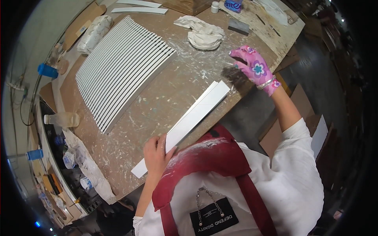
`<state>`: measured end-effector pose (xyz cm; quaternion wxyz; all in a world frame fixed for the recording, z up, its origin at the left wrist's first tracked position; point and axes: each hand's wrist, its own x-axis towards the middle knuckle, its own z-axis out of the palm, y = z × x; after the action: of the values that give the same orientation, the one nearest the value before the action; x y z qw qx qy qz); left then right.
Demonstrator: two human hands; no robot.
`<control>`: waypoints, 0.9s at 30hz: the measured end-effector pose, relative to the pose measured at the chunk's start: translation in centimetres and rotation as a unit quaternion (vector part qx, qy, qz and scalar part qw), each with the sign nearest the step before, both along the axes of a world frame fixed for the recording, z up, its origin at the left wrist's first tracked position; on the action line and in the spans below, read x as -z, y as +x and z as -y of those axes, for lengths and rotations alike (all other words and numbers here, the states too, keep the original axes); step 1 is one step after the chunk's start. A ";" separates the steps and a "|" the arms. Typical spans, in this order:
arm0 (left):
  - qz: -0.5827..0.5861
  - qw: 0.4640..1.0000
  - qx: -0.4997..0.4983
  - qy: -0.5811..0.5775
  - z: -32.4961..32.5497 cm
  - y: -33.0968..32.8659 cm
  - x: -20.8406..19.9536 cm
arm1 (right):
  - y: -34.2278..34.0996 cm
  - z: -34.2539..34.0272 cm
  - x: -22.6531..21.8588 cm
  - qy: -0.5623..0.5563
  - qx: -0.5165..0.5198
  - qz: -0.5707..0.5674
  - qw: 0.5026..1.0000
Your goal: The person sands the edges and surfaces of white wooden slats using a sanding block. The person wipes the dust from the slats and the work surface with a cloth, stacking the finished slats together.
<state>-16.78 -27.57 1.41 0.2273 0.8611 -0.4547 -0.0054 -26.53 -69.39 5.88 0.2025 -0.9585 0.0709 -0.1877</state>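
Two long white strips, one partly over the other, lie slantwise along the near edge of the workbench. My bare left hand grips them near their lower end, with the thumb on the near side. My right hand, in a pink flowered glove, is beyond their far end, above the bench's right edge. Its fingers curl round a dark brush, whose bristles point down toward the bench; the handle is mostly hidden. Farther left stands a curved panel of white slats with dark gaps between them.
A crumpled white cloth and a grey block lie at the back. Loose white strips rest at the far edge. A wrapped bundle and a clear bottle are on the left. Cardboard stands beside the bench.
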 end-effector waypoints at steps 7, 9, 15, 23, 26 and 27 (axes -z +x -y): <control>-0.026 0.999 -0.021 0.018 -0.9 -0.2 1.5 | 2.9 -6.7 2.9 -0.044 -0.060 -0.136 0.988; -0.011 1.000 -0.023 -0.006 -1.3 -0.4 1.8 | 2.9 -5.6 1.3 -0.134 -0.054 -0.112 0.983; 0.013 1.000 -0.004 0.005 0.0 -0.2 1.3 | 2.1 -2.7 -1.6 -0.114 -0.029 -0.181 0.976; 0.014 1.000 -0.011 0.006 -0.6 -0.1 1.1 | 4.4 -2.1 -0.9 -0.199 -0.073 -0.280 0.936; 0.015 1.000 -0.024 0.011 -0.6 -0.3 1.4 | 3.9 -3.8 -1.7 -0.190 -0.160 -0.035 0.968; 0.019 1.000 -0.023 0.011 -0.5 -0.3 1.4 | 3.7 -4.2 -1.8 -0.134 -0.127 -0.096 0.978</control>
<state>-17.04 -27.05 0.05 0.2093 0.8738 -0.4389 0.0109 -22.79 -65.21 7.71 0.0864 -0.9917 -0.0585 -0.0753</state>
